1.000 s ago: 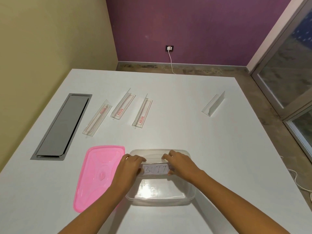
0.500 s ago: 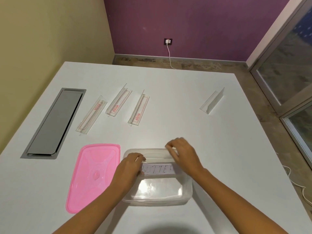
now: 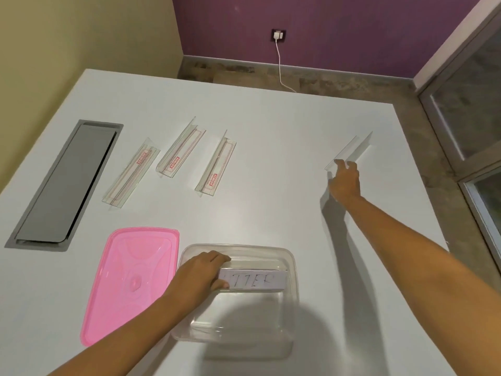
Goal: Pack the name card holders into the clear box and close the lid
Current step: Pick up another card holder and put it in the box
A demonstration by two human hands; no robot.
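The clear box (image 3: 291, 267) sits on the white table (image 3: 271, 213) near the viewer, open, with the pink lid (image 3: 130, 283) lying flat just beside it at 9 o'clock. Inside the box, one name card holder with a handwritten card (image 3: 254, 279) stands with its long axis running 9 to 3 o'clock, card face toward the viewer. The left hand (image 3: 202, 275) is clasped on that holder's left end, fingers over the top edge and thumb on the face. Three holders with red labels lie in a row at 11 o'clock from the box: the left holder (image 3: 131, 175), the middle holder (image 3: 180, 150) and the right holder (image 3: 217, 166), each with its long axis running roughly 7 to 1 o'clock. A fifth clear holder (image 3: 355, 150) stands well apart at 2 o'clock, its axis also about 7 to 1. The right hand (image 3: 344, 183) is at that holder's near end, fingers spread and unclosed; whether they touch it cannot be told. A grey cable hatch (image 3: 65, 185) is set in the table at 10 o'clock.
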